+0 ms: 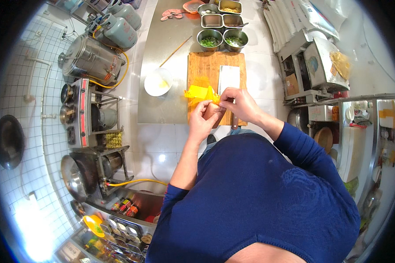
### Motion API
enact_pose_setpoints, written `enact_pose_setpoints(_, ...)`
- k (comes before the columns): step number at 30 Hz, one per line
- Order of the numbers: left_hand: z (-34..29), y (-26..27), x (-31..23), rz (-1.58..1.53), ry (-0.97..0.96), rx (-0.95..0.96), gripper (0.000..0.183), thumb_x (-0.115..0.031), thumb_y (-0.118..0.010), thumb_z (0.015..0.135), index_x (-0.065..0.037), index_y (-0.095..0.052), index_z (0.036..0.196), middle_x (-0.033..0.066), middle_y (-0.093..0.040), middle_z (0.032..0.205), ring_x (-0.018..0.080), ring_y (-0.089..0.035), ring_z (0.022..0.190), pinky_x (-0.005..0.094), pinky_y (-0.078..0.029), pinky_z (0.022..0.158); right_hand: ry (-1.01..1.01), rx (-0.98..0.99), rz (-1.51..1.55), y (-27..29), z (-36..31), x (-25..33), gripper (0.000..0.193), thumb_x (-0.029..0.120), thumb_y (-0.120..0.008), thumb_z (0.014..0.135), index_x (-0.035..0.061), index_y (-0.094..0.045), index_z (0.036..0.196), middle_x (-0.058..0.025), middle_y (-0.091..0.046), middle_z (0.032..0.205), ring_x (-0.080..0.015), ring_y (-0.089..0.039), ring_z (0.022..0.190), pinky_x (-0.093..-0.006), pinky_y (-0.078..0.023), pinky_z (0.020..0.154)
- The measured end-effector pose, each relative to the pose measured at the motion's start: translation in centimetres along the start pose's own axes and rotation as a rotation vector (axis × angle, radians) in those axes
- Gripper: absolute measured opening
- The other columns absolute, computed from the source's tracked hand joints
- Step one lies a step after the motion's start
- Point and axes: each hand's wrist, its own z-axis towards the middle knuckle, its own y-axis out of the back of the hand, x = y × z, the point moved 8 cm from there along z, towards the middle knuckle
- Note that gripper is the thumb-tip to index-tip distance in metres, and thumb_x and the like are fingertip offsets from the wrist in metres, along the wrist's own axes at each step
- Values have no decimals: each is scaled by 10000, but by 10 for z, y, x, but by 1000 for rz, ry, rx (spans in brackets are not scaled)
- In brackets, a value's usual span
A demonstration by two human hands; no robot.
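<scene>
Wrapper [199,92], yellow, over the near left part of the wooden board [202,65].
We note our left hand [202,120] and right hand [241,105] close together, each pinching its near right end; cleaver [229,77] just right, white bowl [154,87] left on the metal surface [160,111].

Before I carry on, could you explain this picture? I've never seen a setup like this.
No robot here: you see a person's bare left hand and right hand. The view comes from a wide fisheye camera worn on the head, looking down, so straight edges bend. On the shiny metal table are a rectangular wooden cutting board, a round white bowl, a thin wooden stick and two round metal bowls with chopped greens. A broad-bladed metal cleaver lies on the board. Both hands pinch a crumpled bright-yellow sheet or bag; which, I can't tell.
</scene>
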Motion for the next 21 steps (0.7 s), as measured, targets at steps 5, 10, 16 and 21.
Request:
enact_pose_setpoints(5,-9,5,-7,-86,-32,98,450,-29,-852,959,-2,-660,1365,92,-780,1229,160,-737,1141,335,-579,1027,-145,69,206,-2,-1,-6,122,80,-795,1009,-35,-776,976,-82,-764,848,-142,-687,790,-345,-573,738)
enact_pose_setpoints(10,-15,10,-10,-120,-45,154,464,-33,-861,957,1,-665,1375,96,-772,1266,161,-732,1163,338,-575,1045,-249,129,337,-7,-2,-15,129,92,-792,1030,-25,-778,977,-15,-751,868,-96,-651,802,-307,-558,743)
enact_pose_setpoints(16,-16,15,-10,-220,-10,169,468,-83,-850,983,11,-662,1401,84,-756,1296,153,-710,1196,342,-563,1070,-183,121,333,-4,-6,8,107,96,-810,1013,-7,-782,1015,-37,-767,962,-125,-687,890,-303,-564,814)
enact_pose_setpoints(21,-18,19,-12,-490,70,191,453,-173,-826,1029,7,-665,1414,54,-743,1309,131,-688,1194,325,-551,1069,373,19,-21,11,-25,69,184,102,-870,930,-7,-787,1053,-118,-775,1071,-282,-752,1047,-402,-606,929)
